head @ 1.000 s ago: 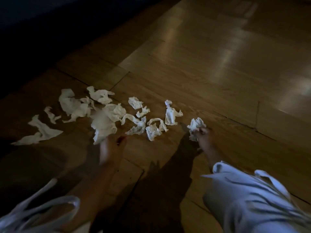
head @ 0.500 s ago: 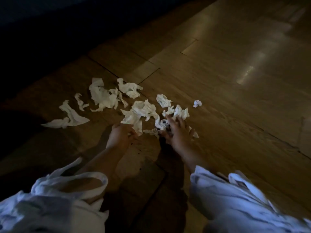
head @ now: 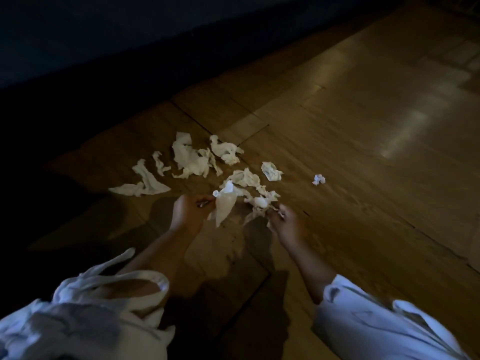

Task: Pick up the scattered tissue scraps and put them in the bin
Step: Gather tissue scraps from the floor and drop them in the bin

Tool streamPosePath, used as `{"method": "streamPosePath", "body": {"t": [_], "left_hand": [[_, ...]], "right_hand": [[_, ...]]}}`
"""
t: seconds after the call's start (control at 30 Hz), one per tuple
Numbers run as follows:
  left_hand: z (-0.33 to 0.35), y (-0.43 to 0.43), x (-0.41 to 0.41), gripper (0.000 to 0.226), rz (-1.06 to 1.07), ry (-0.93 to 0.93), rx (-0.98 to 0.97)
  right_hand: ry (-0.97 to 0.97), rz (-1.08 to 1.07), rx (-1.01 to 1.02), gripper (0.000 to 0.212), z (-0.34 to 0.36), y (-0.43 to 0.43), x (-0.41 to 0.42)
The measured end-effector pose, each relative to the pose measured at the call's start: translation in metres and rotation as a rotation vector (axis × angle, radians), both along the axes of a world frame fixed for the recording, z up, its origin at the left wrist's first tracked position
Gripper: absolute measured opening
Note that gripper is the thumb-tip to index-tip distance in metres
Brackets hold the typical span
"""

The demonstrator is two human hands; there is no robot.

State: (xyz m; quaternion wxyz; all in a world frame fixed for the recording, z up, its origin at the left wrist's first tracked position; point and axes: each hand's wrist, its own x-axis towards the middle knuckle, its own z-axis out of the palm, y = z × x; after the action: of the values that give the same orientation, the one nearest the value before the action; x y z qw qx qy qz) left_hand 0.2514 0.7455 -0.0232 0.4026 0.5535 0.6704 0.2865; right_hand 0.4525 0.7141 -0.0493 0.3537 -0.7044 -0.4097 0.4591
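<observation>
Over the dim wooden plank floor (head: 350, 152), the left hand (head: 188, 213) pinches a limp white tissue scrap (head: 224, 207) and the right hand (head: 284, 223) grips a crumpled white tissue wad (head: 259, 205), other torn white tissue scraps (head: 192, 162) lying just beyond them.

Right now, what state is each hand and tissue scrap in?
left hand: shut on a flat tissue piece, lifted
right hand: shut on a crumpled tissue bunch
small scrap: balled, alone on the floor, to the right
far scraps: loose on the floor, untouched
long strip: flat on the floor, leftmost
</observation>
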Motion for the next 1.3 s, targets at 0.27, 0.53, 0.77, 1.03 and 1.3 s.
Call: {"method": "streamPosePath", "body": {"t": [0.27,0.53,0.77,1.03,1.3], "left_hand": [[0.128,-0.039,-0.081,0.018,0.124,-0.044,0.135],[0.237,-0.131,-0.232,0.012,0.625,-0.029,0.227],[0.261,-0.203,-0.381,0.021,1.038,0.003,0.413],[0.223,-0.235,-0.474,0.03,1.053,0.018,0.399],[0.159,-0.23,-0.473,0.042,1.036,0.578,0.473]], "right_hand": [[0.188,0.128,0.01,0.028,0.108,0.018,-0.094],[0.345,0.554,0.119,0.009,0.224,-0.022,-0.266],[0.419,0.79,0.184,0.013,0.283,-0.067,-0.439],[0.151,0.997,0.342,0.036,0.266,-0.085,-0.595],[-0.652,1.073,0.771,0.052,0.201,-0.097,-0.605]]}}
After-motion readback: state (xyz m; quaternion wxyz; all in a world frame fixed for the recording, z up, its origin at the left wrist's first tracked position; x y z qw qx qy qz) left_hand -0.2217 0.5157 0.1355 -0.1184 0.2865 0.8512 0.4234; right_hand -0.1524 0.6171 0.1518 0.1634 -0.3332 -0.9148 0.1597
